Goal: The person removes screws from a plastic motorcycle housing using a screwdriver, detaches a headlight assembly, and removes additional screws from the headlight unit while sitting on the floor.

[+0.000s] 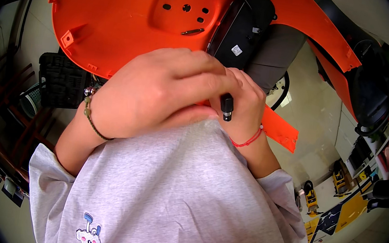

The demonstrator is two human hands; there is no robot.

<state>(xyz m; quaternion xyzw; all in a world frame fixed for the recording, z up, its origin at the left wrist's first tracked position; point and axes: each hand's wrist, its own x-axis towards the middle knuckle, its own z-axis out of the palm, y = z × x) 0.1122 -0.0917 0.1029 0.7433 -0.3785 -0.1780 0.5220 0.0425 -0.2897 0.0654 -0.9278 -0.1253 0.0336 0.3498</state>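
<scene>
Currently | right hand (252, 99): black cylinder (227, 107) | black housing (250, 20): pale label (236, 50)

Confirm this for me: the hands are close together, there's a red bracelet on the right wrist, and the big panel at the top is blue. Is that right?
Not quite: the big panel is orange, not blue, as the head view shows. The left hand and right hand are close together, and the red bracelet is on the right wrist.
</scene>
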